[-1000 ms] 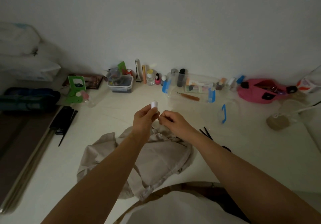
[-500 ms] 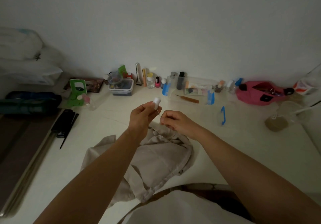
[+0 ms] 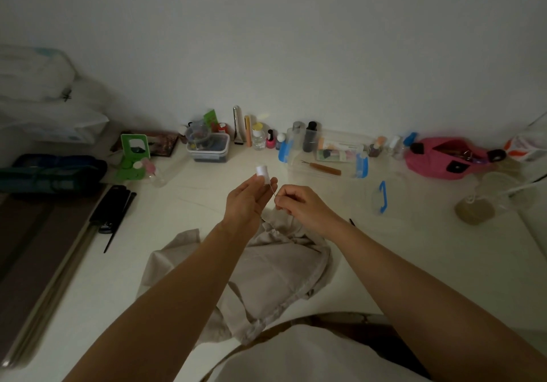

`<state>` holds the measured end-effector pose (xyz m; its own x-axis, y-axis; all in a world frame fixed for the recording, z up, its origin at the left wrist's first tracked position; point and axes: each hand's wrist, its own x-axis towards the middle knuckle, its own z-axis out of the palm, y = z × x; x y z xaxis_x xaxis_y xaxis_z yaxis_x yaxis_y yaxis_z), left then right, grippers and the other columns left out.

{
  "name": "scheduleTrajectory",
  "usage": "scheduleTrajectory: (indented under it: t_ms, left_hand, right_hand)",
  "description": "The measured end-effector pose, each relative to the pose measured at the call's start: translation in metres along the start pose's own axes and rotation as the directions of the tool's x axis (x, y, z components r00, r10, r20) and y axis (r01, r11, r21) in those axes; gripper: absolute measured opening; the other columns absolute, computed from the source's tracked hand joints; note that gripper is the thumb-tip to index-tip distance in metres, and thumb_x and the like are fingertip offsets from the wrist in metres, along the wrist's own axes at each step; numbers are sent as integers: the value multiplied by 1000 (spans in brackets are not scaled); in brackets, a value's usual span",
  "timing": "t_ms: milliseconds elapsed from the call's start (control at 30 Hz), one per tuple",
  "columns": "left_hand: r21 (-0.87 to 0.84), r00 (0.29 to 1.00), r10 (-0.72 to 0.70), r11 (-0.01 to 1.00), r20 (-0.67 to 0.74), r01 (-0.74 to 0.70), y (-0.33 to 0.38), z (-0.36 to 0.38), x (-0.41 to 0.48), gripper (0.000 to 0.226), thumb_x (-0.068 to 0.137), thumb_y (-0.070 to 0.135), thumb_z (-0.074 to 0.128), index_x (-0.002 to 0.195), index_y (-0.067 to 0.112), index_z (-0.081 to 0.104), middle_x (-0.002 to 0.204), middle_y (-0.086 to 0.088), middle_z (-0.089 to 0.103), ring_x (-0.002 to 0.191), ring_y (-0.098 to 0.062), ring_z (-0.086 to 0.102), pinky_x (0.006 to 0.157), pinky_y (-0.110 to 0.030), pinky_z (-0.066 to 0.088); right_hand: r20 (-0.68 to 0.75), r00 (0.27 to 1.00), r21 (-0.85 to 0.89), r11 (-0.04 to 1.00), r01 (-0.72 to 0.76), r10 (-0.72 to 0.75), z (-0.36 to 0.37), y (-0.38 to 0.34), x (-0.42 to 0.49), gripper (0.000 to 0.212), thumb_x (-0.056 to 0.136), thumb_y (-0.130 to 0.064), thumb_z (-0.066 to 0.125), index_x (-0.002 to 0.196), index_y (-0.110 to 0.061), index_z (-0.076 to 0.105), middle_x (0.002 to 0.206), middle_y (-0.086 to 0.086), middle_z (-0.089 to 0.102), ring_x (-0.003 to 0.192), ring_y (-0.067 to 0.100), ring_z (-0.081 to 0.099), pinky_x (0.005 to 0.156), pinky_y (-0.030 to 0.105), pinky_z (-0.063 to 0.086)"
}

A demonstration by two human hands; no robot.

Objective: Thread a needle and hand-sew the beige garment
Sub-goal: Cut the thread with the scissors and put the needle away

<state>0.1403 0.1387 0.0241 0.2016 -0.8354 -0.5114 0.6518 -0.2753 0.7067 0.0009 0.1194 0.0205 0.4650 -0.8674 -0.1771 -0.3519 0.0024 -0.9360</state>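
Pink pouch (image 3: 438, 161) right, green stand (image 3: 132, 156) left — clear box (image 3: 334, 156) between.

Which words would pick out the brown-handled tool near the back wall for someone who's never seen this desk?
Follow the white wall to the row of bottles along its foot, then to the clear box with blue clips right of centre. The tool lies flat at the box's front: the only long, thin item, brown handle, dark metal tip pointing left.

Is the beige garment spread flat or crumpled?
Crumpled: the garment lies bunched on the table, with many folds and wrinkles.
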Motion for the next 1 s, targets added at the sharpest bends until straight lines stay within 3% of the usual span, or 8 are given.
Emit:
scheduleTrajectory:
  t_ms: [133, 233, 333, 500, 667, 800, 867, 1000]
  left_hand:
    - [43, 1000, -3, 999, 12, 2, -1, 1, -1, 8, 97, 10, 52, 101, 5, 56, 108, -21, 68, 98, -25, 69, 76, -26, 57]
    - [110, 1000, 17, 994, 0, -17, -4, 2, -2, 11, 96, 10, 54, 101, 3, 61, 95, -15, 69, 83, -18, 69, 72, -22, 58]
    - [157, 999, 52, 986, 4, -52, -7, 0, -1, 15, 96, 9, 54, 106, 0, 62, 93, -14, 69, 83, -16, 69, 75, -21, 57]
    - [292, 994, 112, 950, -5, -106, -8, -5, 4, 31, 93, 11, 60, 122, -3, 59, 107, -19, 68, 94, -22, 69, 86, -27, 56]
    - [455, 979, 196, 868, 55, -199, -3, -6, 5, 30, 90, 15, 65, 118, 2, 63, 90, -11, 72, 80, -20, 68, 88, -33, 56]
    - [448, 959, 269, 849, 90, -280, 1, -5, 5, 30, 91, 16, 63, 117, 2, 65, 85, -10, 70, 75, -19, 65, 82, -31, 57]
    - [450, 953, 291, 842, 84, -297, 3, -7, 6, 29, 92, 17, 63, 118, 5, 64, 88, -9, 70, 76, -17, 66, 79, -27, 57]
    - [414, 960, 268, 866, 84, -278, 7, -13, 6, 28, 91, 17, 64, 114, 2, 57, 91, -13, 70, 76, -19, 67, 72, -27, 55]
  right_hand:
    - [-17, 1000, -1, 1000, 0, 0, 1, 0, 3, 22, 94, -16, 56, 74, -21, 63, 73, -8, 61, 65, 0, 51, 70, 27, 44]
    - [-54, 998, -4, 999, 32, -33, 3, -1, 8, 20, 94, -16, 57, 75, -18, 63, 76, -3, 63, 78, 14, 58, 83, 40, 50]
    - [-84, 996, -65, 997, 29, -35, 5, -1, 11, 17, 95, -14, 57, 79, -14, 64, 80, 2, 64, 79, 16, 59, 82, 34, 49]
    - [-131, 991, -113, 993, 11, -26, 8, 2, 13, 17, 96, -17, 58, 82, -12, 65, 79, 1, 65, 73, 10, 56, 74, 24, 46]
    - [-40, 999, -134, 991, 7, -12, 6, 1, 15, 17, 97, -25, 59, 88, -13, 69, 85, 4, 68, 74, 15, 58, 73, 29, 47]
    - [23, 991, -96, 987, -131, 134, 0, -2, 10, 23, 98, -33, 54, 96, -17, 70, 100, 2, 66, 86, 14, 58, 76, 26, 45]
    - [129, 970, -36, 978, -205, 208, -6, 0, 5, 20, 99, -32, 54, 93, -19, 68, 95, -2, 67, 73, 9, 53, 69, 24, 42]
    - [283, 915, 198, 916, -350, 288, -19, 7, 1, 20, 101, -24, 51, 98, -6, 59, 101, 11, 73, 49, 7, 36, 48, 18, 31]
